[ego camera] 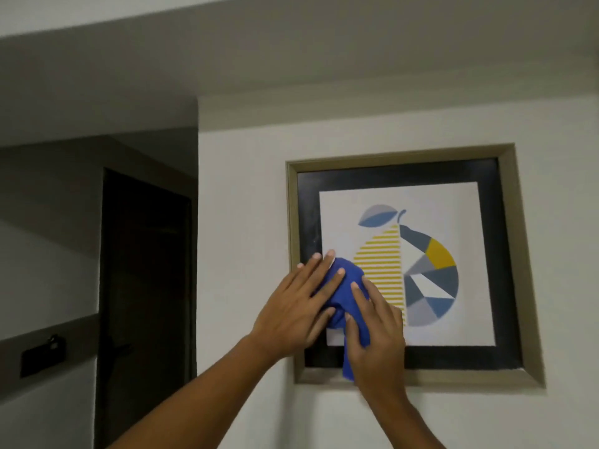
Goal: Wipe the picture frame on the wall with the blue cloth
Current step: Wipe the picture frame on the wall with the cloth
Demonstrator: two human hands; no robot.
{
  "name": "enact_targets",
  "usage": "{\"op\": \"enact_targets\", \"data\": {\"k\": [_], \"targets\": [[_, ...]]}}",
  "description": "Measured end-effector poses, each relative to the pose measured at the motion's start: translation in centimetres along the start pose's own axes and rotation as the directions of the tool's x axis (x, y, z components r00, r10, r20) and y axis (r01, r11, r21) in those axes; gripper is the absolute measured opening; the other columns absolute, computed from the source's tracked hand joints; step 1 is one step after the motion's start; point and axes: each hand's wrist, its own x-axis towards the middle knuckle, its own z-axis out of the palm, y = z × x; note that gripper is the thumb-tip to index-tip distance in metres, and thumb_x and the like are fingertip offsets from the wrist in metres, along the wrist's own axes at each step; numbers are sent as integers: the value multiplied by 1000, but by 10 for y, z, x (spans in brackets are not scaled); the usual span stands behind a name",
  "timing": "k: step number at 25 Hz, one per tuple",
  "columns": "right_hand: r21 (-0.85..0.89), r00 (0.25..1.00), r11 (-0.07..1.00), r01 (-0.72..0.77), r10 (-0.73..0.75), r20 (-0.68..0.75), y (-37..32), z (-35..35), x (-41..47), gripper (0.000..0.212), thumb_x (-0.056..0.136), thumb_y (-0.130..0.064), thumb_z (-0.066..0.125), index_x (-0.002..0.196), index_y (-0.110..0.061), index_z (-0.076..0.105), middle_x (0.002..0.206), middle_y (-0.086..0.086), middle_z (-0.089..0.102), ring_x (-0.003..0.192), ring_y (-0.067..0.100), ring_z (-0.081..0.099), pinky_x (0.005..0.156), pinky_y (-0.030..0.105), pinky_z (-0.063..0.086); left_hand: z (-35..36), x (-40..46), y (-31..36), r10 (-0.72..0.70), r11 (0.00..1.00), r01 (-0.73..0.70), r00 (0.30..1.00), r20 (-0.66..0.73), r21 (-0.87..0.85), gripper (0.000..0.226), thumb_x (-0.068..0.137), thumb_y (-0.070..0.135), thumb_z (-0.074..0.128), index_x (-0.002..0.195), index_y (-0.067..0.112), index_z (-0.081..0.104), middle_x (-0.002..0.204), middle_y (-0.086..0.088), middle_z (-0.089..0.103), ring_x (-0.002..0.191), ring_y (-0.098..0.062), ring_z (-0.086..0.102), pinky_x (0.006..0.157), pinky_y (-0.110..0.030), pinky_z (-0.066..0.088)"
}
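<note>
The picture frame (515, 254) hangs on the white wall, with a beige outer edge, a black border and a pear print in yellow, blue and grey. The blue cloth (345, 286) is bunched against the glass at the print's lower left, and one end hangs down over the bottom border. My left hand (301, 306) lies flat on the cloth's left side, fingers spread and reaching onto the black border. My right hand (376, 328) presses the cloth's right side and holds the hanging part under its fingers.
A dark doorway (146, 303) opens in the wall to the left of the frame. Further left, a dark band on the wall carries a small black fixture (43, 354). A ceiling beam (291, 69) runs above the frame.
</note>
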Motion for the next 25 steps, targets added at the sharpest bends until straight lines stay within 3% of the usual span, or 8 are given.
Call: {"op": "enact_targets", "data": {"k": [3, 7, 10, 13, 16, 20, 24, 25], "targets": [[-81, 992, 997, -12, 2, -125, -9, 48, 51, 47, 88, -11, 59, 135, -7, 54, 143, 10, 50, 114, 22, 49, 97, 22, 35, 10, 3, -69, -207, 975, 207, 978, 0, 81, 67, 104, 53, 22, 160, 23, -3, 169, -8, -5, 156, -26, -2, 125, -48, 16], [-158, 977, 987, -7, -27, -213, -19, 83, 123, 47, 93, -15, 53, 140, -11, 49, 147, 11, 44, 110, 26, 48, 89, 26, 38, 31, 13, -117, -222, 970, 219, 975, 13, 107, 75, 101, 62, 21, 161, 21, -1, 170, -10, -6, 156, -29, -4, 125, -54, 10], [-308, 992, 951, 34, -71, -109, -31, 103, 168, 46, 98, -23, 49, 143, -16, 45, 154, 9, 35, 121, 30, 44, 90, 37, 43, 48, 13, -117, -244, 968, 247, 969, -45, 50, 75, 99, 60, 22, 161, 23, 4, 171, -9, -2, 157, -28, -1, 123, -56, 4], [-527, 992, 842, 114, -71, 102, -29, 123, 176, 48, 102, -32, 37, 149, -21, 33, 160, 1, 20, 143, 24, 23, 104, 43, 31, 56, 10, -116, -277, 960, 280, 957, -82, 26, 75, 97, 60, 28, 161, 26, 6, 170, -10, 2, 157, -28, 1, 123, -58, 5], [-631, 989, 765, 124, -41, 143, -13, 125, 141, 53, 103, -36, 24, 152, -17, 26, 161, 0, 14, 148, 21, 11, 111, 44, 25, 57, 10, -117, -266, 963, 268, 958, -106, 9, 76, 97, 60, 27, 161, 26, 6, 170, -11, 4, 157, -28, 1, 123, -57, 4], [-655, 983, 746, 121, 1, 183, 13, 122, 20, 57, 96, -37, 26, 143, -11, 43, 160, 3, 22, 147, 24, 15, 111, 41, 19, 57, 7, -115, -217, 975, 221, 972, -91, 36, 81, 96, 66, 25, 161, 22, 8, 170, -12, 4, 156, -30, 0, 122, -56, 3], [-656, 965, 737, 160, 24, 261, 19, 111, -47, 54, 96, -33, 18, 148, -18, 24, 162, -6, 1, 148, 15, -2, 114, 36, 6, 57, 6, -116, -229, 971, 233, 970, -81, 47, 81, 95, 58, 33, 161, 21, 6, 170, -10, -1, 156, -28, -3, 121, -59, 6], [-660, 962, 732, 167, 27, 273, 19, 109, -39, 53, 97, -34, 17, 145, -17, 28, 162, -6, 3, 148, 15, -2, 113, 36, 7, 57, 7, -115, -227, 972, 231, 971, -80, 48, 80, 96, 58, 31, 161, 21, 6, 170, -10, -1, 156, -28, -2, 121, -59, 7]]}}
